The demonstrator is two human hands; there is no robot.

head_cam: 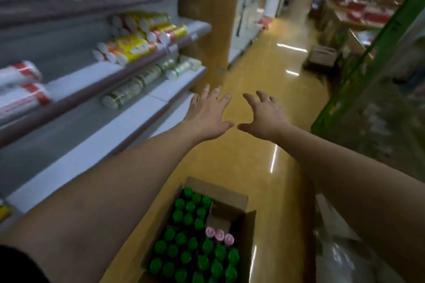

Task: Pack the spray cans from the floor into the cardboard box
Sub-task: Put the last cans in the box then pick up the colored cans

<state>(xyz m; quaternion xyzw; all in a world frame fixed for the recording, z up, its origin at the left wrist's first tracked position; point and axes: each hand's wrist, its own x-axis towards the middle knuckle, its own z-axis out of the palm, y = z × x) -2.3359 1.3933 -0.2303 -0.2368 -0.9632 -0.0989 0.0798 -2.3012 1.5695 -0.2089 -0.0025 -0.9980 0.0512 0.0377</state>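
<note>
An open cardboard box [249,232] stands on the yellow floor at the bottom centre. Several spray cans with green caps [190,248] stand upright in it, packed close, and three cans with pink caps [219,235] sit beside an unfilled corner. My left hand [207,114] and my right hand [264,117] are stretched forward side by side, high above the floor beyond the box. Both have spread fingers and hold nothing. No loose can shows on the floor.
Shop shelves [128,108] with bottles and cans run along the left. A wooden pillar [207,25] stands ahead on the left. A green rack [368,64] and clear plastic wrap [345,255] lie at the right. The aisle floor [264,71] runs on ahead.
</note>
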